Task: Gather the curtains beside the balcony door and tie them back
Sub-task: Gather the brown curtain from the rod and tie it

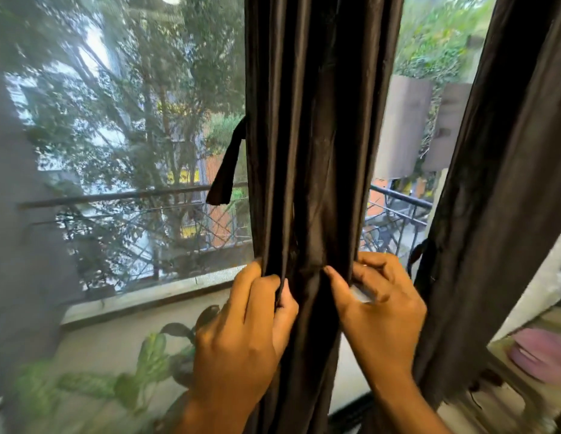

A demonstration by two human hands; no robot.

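A dark brown curtain (313, 126) hangs in tight folds down the middle of the head view. My left hand (248, 324) grips its left folds, fingers curled round the cloth. My right hand (379, 305) grips the right edge of the same bundle, fingers hooked behind the fabric. A matching fabric tie strap (226, 167) dangles loose from the curtain's left edge, above my left hand. A second dark curtain (492, 183) hangs at the right, with a dark loop (418, 252) at its left edge.
A mesh screen (116, 136) covers the opening at the left, with the balcony railing (132, 195) and trees beyond. Potted leaves (154, 355) stand low on the balcony floor. A shelf with a pink item (542, 352) sits at the lower right.
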